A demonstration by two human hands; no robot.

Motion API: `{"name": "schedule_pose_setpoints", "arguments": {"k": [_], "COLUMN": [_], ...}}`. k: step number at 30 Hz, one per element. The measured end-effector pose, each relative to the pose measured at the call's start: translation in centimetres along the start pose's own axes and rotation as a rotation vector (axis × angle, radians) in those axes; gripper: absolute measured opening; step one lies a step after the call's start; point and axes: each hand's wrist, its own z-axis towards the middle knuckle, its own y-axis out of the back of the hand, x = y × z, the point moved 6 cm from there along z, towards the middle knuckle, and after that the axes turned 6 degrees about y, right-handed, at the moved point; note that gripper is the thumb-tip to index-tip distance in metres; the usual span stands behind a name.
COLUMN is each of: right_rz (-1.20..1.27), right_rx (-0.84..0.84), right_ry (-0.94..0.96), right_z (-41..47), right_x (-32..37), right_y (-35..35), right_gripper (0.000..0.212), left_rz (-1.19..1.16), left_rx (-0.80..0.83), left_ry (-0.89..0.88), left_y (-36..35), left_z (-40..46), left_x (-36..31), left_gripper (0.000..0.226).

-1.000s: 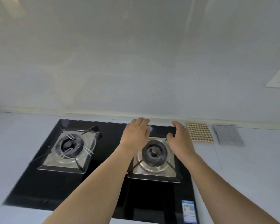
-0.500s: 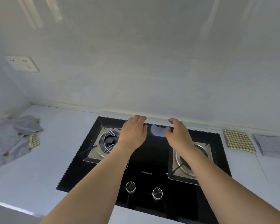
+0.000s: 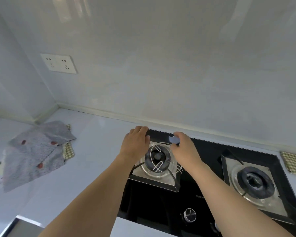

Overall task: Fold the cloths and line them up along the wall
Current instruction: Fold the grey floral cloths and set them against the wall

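Observation:
A loose pile of grey cloths (image 3: 36, 154) with red spots lies unfolded at the left of the counter, with a checked yellow cloth (image 3: 69, 148) peeking out under it. A folded checked cloth (image 3: 294, 164) lies by the wall at the far right edge. My left hand (image 3: 135, 142) and my right hand (image 3: 183, 146) hover over the hob's left burner, palms down, fingers relaxed, holding nothing. Both are well to the right of the grey pile.
A black glass gas hob (image 3: 203, 185) with two burners and knobs fills the lower right. A double wall socket (image 3: 59, 63) sits on the wall above the pile. The counter's corner (image 3: 56, 106) is behind the pile.
The view has swung left: the unfolded pile came into view at left, the folded grey cloth left the frame at right. Both hands moved left from the right burner to the left one.

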Motion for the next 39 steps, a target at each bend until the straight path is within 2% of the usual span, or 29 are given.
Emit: {"name": "schedule_pose_setpoints", "arguments": {"k": [3,6,12,15,20,26,29,35,39], "right_rz": [-0.006,0.038,-0.012,-0.018,0.027,-0.029,-0.071,-0.061,-0.043], "right_rx": [0.01,0.008,0.072,0.08,0.144,0.249,0.264,0.291,0.224], "right_ry": [0.036,0.038,0.074,0.097,0.081,0.116,0.172,0.352,0.456], "right_z": [1.3,1.9,3.7,4.8,5.3,6.6,8.0,10.1,11.7], "right_x": [1.5,3.1,8.2,12.0,17.3,21.8,23.3,21.4,18.9], "right_y": [-2.1,-5.2,-12.0,-16.8,-26.1,-34.9,-39.3,-47.8,-50.3], "right_gripper": [0.046,0.044,0.048,0.049,0.048,0.047,0.043,0.04,0.043], "left_rz": [-0.023,0.037,0.045,0.089,0.092,0.014,-0.039,-0.07,0.045], "left_rx": [-0.024,0.015,0.015,0.065,0.203,0.206,0.16,0.012,-0.093], "left_ry": [0.061,0.051,0.115,0.1,0.196,0.292,0.32,0.204,0.097], "left_y": [0.8,1.3,4.4,5.7,7.5,9.5,8.6,4.4,2.4], "left_z": [-0.4,-1.1,-0.5,-0.3,-0.1,-1.3,-1.9,-2.0,-1.9], "left_x": [2.8,5.7,14.4,20.2,31.8,42.2,46.2,49.2,49.5], "left_gripper": [0.039,0.04,0.04,0.04,0.04,0.04,0.037,0.018,0.03]}}
